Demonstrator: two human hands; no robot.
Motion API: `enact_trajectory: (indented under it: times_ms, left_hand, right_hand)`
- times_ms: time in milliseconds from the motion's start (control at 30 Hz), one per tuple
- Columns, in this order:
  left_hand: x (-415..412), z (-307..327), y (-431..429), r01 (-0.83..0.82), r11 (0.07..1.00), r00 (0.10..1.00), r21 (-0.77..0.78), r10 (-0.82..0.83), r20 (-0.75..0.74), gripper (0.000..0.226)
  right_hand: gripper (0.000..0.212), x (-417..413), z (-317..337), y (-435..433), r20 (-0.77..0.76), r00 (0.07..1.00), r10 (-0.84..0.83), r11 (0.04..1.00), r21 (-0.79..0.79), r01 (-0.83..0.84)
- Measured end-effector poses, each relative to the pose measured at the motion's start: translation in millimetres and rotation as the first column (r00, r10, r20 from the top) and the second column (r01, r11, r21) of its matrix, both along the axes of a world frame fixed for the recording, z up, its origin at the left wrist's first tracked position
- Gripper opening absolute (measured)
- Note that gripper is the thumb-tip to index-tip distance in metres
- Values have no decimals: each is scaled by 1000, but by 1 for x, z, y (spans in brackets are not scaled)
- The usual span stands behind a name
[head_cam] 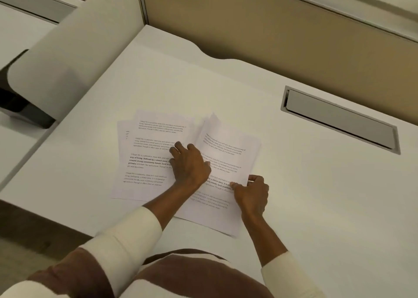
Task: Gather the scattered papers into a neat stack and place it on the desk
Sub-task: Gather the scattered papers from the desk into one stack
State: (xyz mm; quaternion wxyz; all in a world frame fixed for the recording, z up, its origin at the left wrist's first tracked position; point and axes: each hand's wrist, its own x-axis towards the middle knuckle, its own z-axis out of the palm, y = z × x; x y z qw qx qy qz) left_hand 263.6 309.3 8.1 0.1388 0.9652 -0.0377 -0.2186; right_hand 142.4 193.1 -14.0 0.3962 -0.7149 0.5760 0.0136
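Several printed white sheets lie fanned out on the white desk (294, 196). A left group of papers (144, 162) lies flat and overlapping. A right group of papers (228, 148) is angled, its far edge curling up off the desk. My left hand (190, 164) rests across the seam between the two groups, fingertips pressing on the left sheets. At the right group's right edge, my right hand (252, 194) pinches the sheets between thumb and curled fingers.
A grey recessed cable flap (339, 121) sits in the desk at the right. A beige partition (271, 26) closes the far side. At the left stand a rounded white divider (67, 55) and a black object (20, 107). The desk's front edge runs at lower left.
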Motion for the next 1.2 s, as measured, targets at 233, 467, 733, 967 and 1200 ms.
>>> enact_trajectory:
  times_ms: [233, 467, 733, 967, 1200]
  left_hand:
    - [6, 10, -6, -36, 999, 995, 33, 39, -91, 96]
    - [24, 8, 1, -99, 994, 992, -52, 94, -78, 68]
    - [25, 5, 20, -159, 833, 930, -529, -54, -364, 38]
    - [23, 20, 75, -69, 745, 942, -664, -171, -290, 44]
    - [19, 27, 185, -395, 503, 898, -769, 34, -439, 34]
  right_hand:
    - [70, 15, 2, 6, -14, 999, -29, 1000, 4, 29]
    - [74, 20, 4, 4, -30, 998, -58, 998, 23, 59]
    - [55, 16, 5, -13, 14, 989, -148, 980, 136, 145]
    - [24, 8, 1, -26, 141, 980, -139, 923, 376, 77]
    - [31, 29, -1, -1, 151, 982, -113, 960, 270, 69]
